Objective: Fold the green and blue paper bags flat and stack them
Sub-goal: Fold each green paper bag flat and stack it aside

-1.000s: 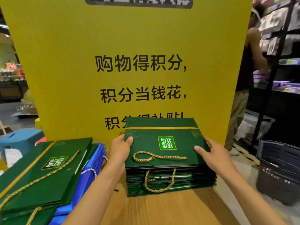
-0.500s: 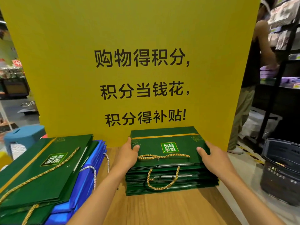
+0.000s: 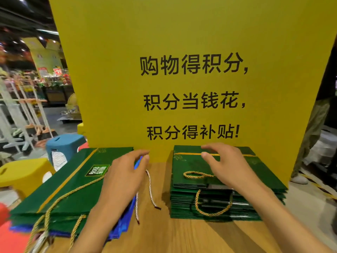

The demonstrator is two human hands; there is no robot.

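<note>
1. A neat stack of flat green bags is seen right of centre, low in the frame, on a wooden table against a yellow sign
2. The right hand is spread over the stack's top, fingers loosely bent, nothing grasped
3. At lower left a green bag is laid atop a looser pile, with blue bags underneath
4. The left hand is held over that pile's right edge, relaxed, nothing gripped; contact cannot be told
5. A white cord is draped between the piles
</note>
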